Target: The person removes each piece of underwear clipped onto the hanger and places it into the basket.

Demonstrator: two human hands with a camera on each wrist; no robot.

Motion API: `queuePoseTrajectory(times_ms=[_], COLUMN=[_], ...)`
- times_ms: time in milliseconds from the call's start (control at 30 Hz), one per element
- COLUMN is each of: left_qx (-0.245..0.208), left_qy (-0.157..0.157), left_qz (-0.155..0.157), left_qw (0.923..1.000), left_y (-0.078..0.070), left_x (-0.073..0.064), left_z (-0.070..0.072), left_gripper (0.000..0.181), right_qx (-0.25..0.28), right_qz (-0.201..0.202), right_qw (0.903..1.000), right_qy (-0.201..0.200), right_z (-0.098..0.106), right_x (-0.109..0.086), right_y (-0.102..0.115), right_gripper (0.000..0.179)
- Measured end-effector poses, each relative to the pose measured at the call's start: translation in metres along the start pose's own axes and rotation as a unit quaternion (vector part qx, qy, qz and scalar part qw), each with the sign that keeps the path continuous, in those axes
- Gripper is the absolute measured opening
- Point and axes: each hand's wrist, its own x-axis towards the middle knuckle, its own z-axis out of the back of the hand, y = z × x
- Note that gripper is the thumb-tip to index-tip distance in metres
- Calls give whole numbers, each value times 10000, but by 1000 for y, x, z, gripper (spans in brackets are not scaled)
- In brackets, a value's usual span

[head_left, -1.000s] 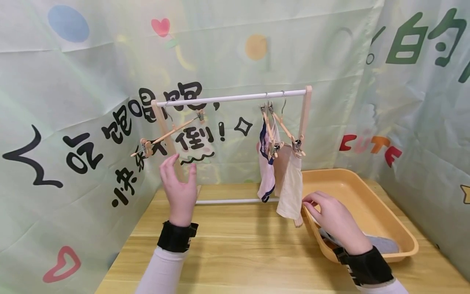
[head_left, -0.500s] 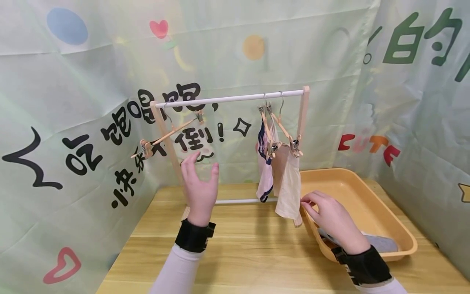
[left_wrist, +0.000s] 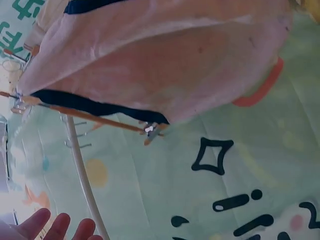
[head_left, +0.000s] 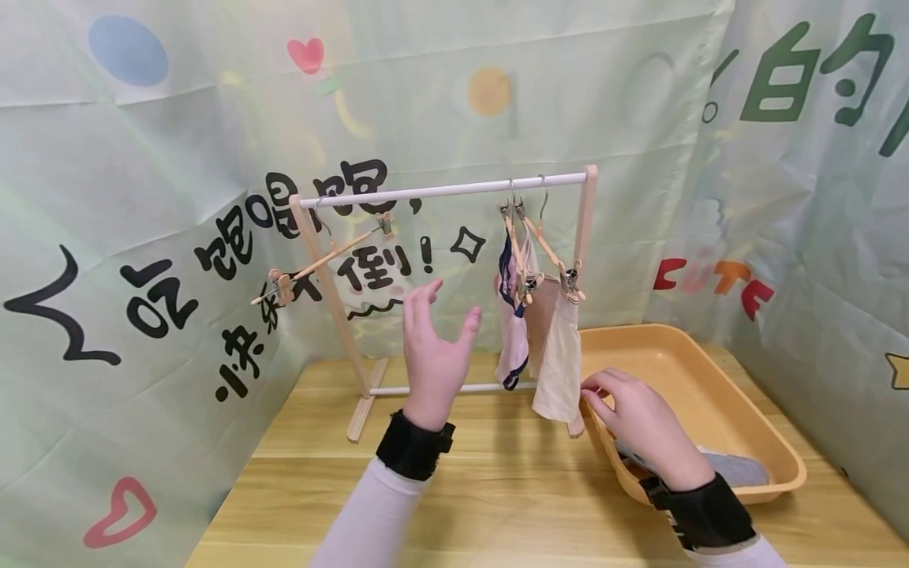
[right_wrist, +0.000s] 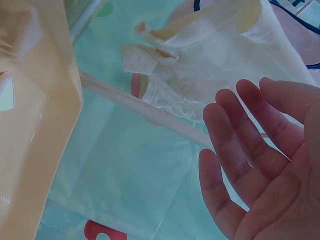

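Note:
A small clothes rack [head_left: 454, 189] stands on the table. At its right end hang two clip hangers, one with a pink garment with navy trim [head_left: 514, 347], the other with a cream garment [head_left: 559, 355]. A bare clip hanger [head_left: 334, 254] hangs at the left end. My left hand [head_left: 436, 355] is raised in front of the rack, left of the pink garment, fingers and thumb spread with nothing between them. My right hand [head_left: 639, 418] is over the near left rim of the orange basin, beside the cream garment's hem; the right wrist view shows its fingers [right_wrist: 250, 145] loosely bent, holding nothing.
An orange basin [head_left: 770, 418] sits at the right of the table, with grey cloth [head_left: 738, 470] in it partly hidden by my right hand. Printed fabric walls [head_left: 142, 410] enclose the back and sides. The rack's wooden foot [head_left: 365, 410] rests on the tabletop [head_left: 497, 489].
My left hand has moved rightward, away from the bare hanger and toward the pink garment. My right hand and the hanging garments have stayed in place.

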Motion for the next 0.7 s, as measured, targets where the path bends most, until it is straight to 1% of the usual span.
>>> queuePoseTrajectory(times_ms=[267, 467, 700], left_qx=[6, -18, 175], left_qy=[238, 353, 473], left_qz=[-81, -154, -303], left_qw=[9997, 9993, 9983], left_y=[-13, -24, -37], left_x=[-2, -2, -1], left_z=[-14, -26, -38], left_gripper=[67, 71, 71], right_qx=[19, 1, -46], right_qz=[30, 9, 30], right_qw=[10000, 10000, 10000], right_qy=[-17, -15, 17], right_z=[-1, -1, -2], right_x=[0, 0, 1], right_y=[-1, -1, 1], right_gripper=[7, 6, 5])
